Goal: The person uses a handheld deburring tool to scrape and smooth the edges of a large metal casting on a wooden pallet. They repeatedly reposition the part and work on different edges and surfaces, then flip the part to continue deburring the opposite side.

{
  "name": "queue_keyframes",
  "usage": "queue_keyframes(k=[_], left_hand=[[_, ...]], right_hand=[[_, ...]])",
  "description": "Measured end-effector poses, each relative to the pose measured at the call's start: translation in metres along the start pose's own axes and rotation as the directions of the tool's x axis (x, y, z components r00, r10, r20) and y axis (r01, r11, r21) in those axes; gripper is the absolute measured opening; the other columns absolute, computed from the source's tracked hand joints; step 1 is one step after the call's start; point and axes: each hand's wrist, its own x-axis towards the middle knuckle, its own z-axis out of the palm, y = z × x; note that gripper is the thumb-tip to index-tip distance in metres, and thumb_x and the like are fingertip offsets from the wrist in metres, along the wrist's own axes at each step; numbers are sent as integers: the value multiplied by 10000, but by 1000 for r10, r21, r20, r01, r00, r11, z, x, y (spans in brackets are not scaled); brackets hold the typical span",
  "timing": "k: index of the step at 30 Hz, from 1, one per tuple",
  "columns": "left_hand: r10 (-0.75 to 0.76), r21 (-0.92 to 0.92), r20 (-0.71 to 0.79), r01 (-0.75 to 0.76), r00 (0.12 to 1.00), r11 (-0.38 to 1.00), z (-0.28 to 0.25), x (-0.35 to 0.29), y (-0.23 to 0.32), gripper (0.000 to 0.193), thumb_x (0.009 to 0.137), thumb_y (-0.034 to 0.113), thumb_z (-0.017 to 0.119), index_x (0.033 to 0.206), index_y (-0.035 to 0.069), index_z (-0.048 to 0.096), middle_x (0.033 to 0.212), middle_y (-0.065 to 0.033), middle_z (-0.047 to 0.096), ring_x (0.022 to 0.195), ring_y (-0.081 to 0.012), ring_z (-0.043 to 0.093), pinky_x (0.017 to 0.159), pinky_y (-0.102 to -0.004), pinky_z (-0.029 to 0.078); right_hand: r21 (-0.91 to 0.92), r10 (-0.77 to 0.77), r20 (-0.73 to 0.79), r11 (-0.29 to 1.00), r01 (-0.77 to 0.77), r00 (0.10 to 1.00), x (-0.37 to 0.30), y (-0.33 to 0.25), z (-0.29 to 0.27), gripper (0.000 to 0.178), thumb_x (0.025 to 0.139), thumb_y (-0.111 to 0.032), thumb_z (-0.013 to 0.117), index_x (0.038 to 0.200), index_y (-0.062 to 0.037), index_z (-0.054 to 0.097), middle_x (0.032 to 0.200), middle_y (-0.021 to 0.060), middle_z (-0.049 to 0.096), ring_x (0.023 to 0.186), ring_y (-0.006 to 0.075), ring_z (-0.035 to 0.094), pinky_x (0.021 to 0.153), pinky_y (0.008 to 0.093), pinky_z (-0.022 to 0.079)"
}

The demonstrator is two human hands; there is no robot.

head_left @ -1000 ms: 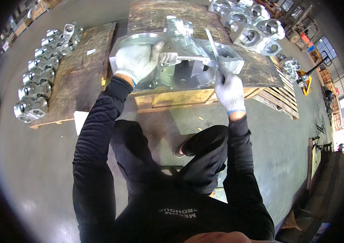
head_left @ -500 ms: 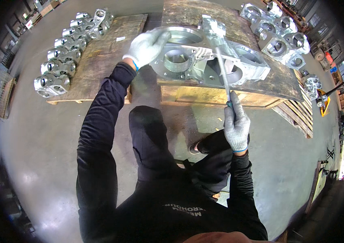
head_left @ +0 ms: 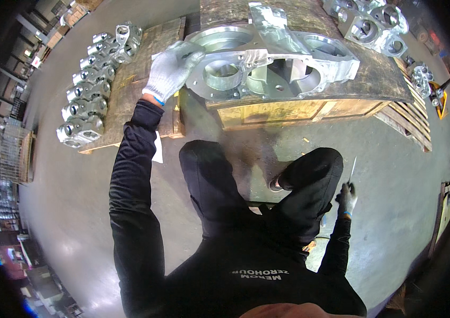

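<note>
A large silvery metal casting (head_left: 267, 61) with round bores and a ribbed front flange lies on the wooden crate top ahead of me. My left hand (head_left: 174, 69), in a white knit glove, grips its left rim, fingers curled over the edge. Low at my right side, beside my knee, my right hand (head_left: 347, 199) is closed round the handle of a file (head_left: 354, 168). The file's slim grey blade points up and away, well apart from the casting. Its handle is mostly hidden in the glove, whose finger side looks dark.
On the left, a wooden platform (head_left: 145, 74) bears rows of smaller castings (head_left: 89, 100). More castings (head_left: 365, 26) stand at the back right of the crate (head_left: 283, 114). A slatted pallet (head_left: 408, 124) juts out at its right, near a yellow pallet jack (head_left: 441, 103). My knees are before the crate.
My right hand has drawn the file back from the casting's opening, down and to the right beside my knee. My left hand stays at the casting's left rim. The view has shifted.
</note>
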Motion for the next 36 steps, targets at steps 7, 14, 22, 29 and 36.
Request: queue_keyframes(k=[7, 14, 22, 29, 36], left_hand=[[-81, 71, 13, 80, 997, 994, 9, 6, 17, 194, 978, 127, 749, 1124, 0, 754, 1066, -93, 759, 942, -148, 692, 866, -318, 547], [-99, -247, 15, 99, 995, 964, 17, 4, 18, 189, 998, 105, 728, 1137, -23, 734, 1061, -72, 758, 957, -116, 674, 891, -280, 542], [70, 204, -65, -55, 995, 978, 4, -8, -27, 378, 1037, 229, 671, 1336, -2, 666, 1348, -161, 678, 1163, -231, 655, 1013, -350, 513], [-183, -96, -109, 173, 977, 980, -1, 12, -68, 509, 1150, 280, 329, 1526, -13, 507, 1548, -214, 532, 1454, -294, 495, 1240, -416, 343], [-192, 375, -141, 232, 971, 898, -8, 16, -44, 546, 1140, 319, 256, 1551, 56, 500, 1543, -164, 556, 1423, -311, 534, 1218, -429, 372]], right_hand=[[-106, 278, -29, 954, -279, 960, 9, 243, -28, 503, 956, -348, 755, 1229, 60, 645, 1028, 166, 747, 948, 289, 717, 812, 388, 551], [-682, 403, -236, 580, -446, 884, 2, 345, -28, 586, 992, -370, 641, 1396, 45, 549, 1301, 198, 696, 1182, 294, 679, 976, 400, 538], [0, 203, 150, 979, -206, 968, 48, 296, 15, 749, 960, -383, 749, 1528, -1, 446, 1371, 172, 682, 1208, 260, 677, 981, 401, 557], [-693, 239, -201, 651, -310, 950, -26, 192, 32, 713, 873, -204, 719, 1529, -172, 442, 1313, 203, 664, 1172, 394, 666, 981, 486, 544], [-678, 435, -325, 512, -528, 840, -80, 219, 25, 569, 852, -200, 640, 1406, -112, 544, 1430, 165, 528, 1373, 372, 488, 1112, 478, 438]])
